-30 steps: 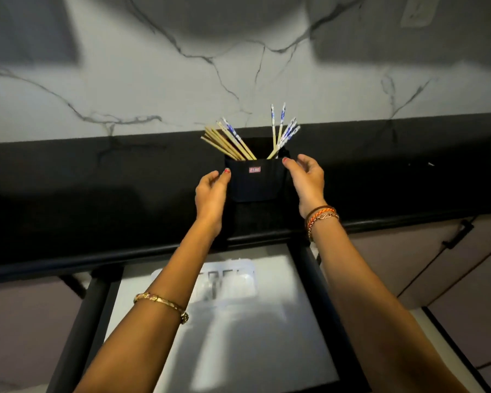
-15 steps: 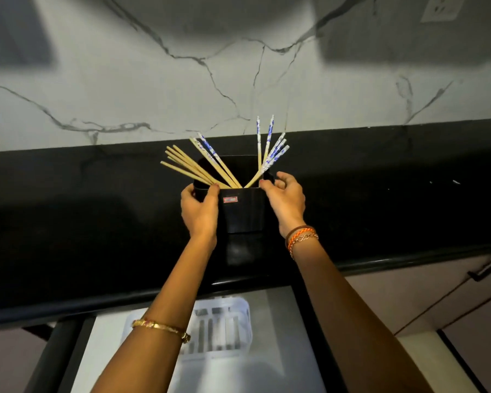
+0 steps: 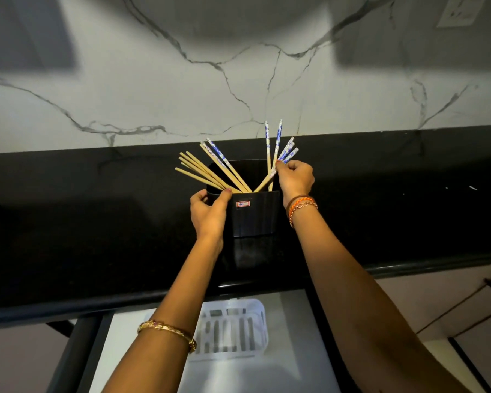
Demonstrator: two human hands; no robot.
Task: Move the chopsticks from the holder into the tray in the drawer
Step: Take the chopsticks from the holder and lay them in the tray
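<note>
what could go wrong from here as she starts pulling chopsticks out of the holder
1. The right hand pinches only the blue-patterned chopsticks; the rest fan out loosely, so some might get dragged out and fall.
2. The holder stands on the dark counter, steadied only by the left hand at one corner, so it may tip.
3. The tray lies partly under the counter edge; chopsticks could miss it.

From my seat, the lower ends of the wooden and blue-patterned chopsticks (image 3: 210,174) vanish inside the black rectangular plastic holder (image 3: 253,217). My left forearm covers the left part of the white slotted plastic tray (image 3: 238,330). The open grey drawer (image 3: 267,373) runs off the bottom edge. The holder's small red label (image 3: 243,204) is too small to read.
</note>
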